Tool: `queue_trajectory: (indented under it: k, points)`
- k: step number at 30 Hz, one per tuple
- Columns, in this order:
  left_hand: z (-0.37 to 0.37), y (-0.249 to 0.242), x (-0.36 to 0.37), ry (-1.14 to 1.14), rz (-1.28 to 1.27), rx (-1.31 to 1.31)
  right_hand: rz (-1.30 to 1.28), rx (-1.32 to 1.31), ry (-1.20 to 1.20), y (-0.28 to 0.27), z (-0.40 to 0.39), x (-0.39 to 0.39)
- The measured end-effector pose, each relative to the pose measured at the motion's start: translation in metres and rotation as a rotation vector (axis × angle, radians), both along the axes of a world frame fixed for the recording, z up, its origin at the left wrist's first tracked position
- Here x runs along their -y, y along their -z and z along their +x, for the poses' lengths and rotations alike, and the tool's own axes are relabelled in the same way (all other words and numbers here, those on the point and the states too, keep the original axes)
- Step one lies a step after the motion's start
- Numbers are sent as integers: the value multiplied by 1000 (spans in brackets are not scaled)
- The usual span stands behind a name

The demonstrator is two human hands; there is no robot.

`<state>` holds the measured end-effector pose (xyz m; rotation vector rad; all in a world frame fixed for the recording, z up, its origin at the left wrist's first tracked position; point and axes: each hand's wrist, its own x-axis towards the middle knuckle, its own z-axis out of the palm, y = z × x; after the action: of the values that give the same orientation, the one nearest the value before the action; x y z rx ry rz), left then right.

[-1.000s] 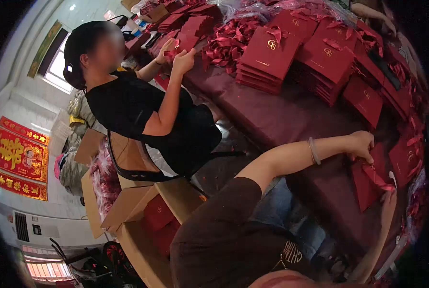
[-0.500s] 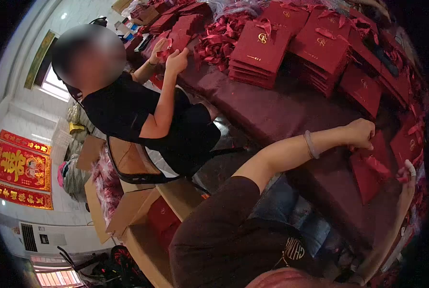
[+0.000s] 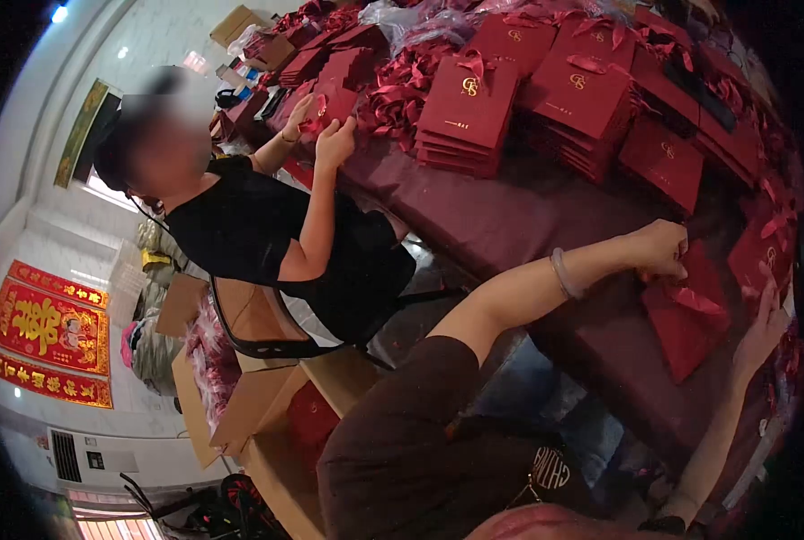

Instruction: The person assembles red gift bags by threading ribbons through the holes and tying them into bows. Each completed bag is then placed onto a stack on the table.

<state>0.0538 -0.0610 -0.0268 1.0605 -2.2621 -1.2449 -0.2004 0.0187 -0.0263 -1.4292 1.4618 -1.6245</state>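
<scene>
Gold interlaced letters, GS or perhaps CS, stand on the red bags [image 3: 467, 117] at the upper right; the line beneath is too small to read. The dark shirt [image 3: 411, 418] at bottom centre bears tilted CHINA. Gold Chinese characters, unclear, cover the red poster [image 3: 47, 326] at left.

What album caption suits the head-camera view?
Bare left hand touching a rectangular, dark-red paper bag with glossy red ribbon.

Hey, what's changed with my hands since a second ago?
Your right hand has left the ribbon and moved toward the neighbouring red bag; contact is unclear. Your left hand stays at that ribbon's bag. The co-worker's hands still hold theirs.
</scene>
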Motion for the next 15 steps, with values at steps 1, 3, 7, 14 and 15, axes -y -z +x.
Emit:
queue_trajectory:
  k: [1, 3, 7, 14, 15]
  points:
    - [0, 6, 2, 10, -67, -5, 2, -5, 2, 1, -1, 0]
    - [1, 4, 1, 28, -130, -6, 16, -16, 29, 4, -12, 0]
    - [3, -5, -3, -7, 85, 8, 44, 13, 43, 18, -37, 3]
    - [4, -5, -1, 21, 26, 47, -115, 525, -143, 10, -14, 0]
    - [4, -4, 0, 21, 29, 48, -109, 503, -153, 11, -12, -1]
